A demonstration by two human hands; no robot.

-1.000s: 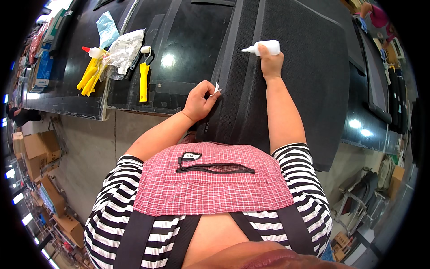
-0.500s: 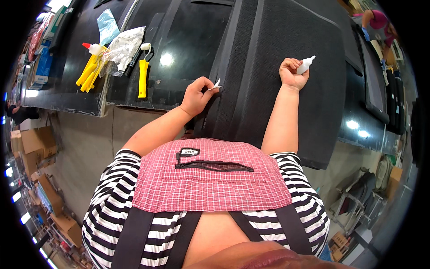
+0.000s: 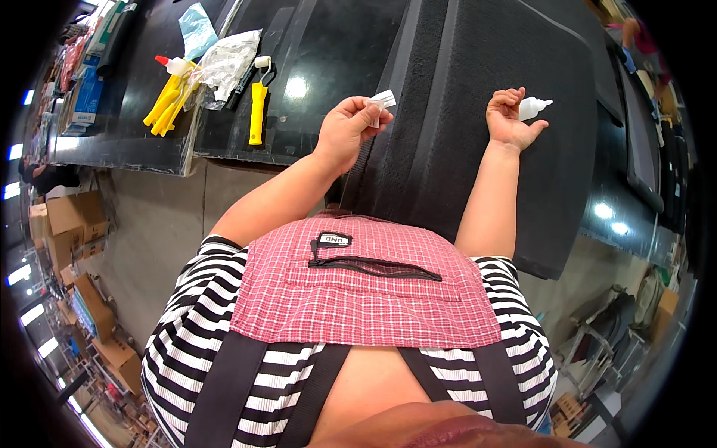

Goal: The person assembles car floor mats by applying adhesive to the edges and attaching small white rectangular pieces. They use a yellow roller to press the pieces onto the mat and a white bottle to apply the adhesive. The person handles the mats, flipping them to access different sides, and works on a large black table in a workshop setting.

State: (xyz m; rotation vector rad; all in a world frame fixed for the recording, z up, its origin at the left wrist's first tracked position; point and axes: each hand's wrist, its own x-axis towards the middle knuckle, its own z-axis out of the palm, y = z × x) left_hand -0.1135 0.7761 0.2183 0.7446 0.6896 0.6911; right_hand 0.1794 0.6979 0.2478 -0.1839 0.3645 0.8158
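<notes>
My left hand (image 3: 351, 131) pinches a small white slip with dark marks (image 3: 384, 98) between thumb and fingertips, above the left edge of a large black textured mat (image 3: 478, 60). Over the mat, further right, my right hand (image 3: 511, 123) has its fingers curled round the base of a white squeeze bottle (image 3: 533, 108). The bottle's pointed nozzle faces right. My right thumb sticks out, off the bottle, and the fingers partly hide its base.
On the dark table at left lie a yellow-handled roller (image 3: 258, 112), other yellow handles (image 3: 168, 108), a red-tipped bottle (image 3: 173, 66) and crumpled clear plastic (image 3: 225, 63). Cardboard boxes (image 3: 75, 216) stand on the floor at left. Another person's gloved hand (image 3: 629, 60) shows far right.
The slip has been raised and turned so that more of it shows. My right thumb has swung away from the bottle, which now points more to the right. The whole view has shifted slightly.
</notes>
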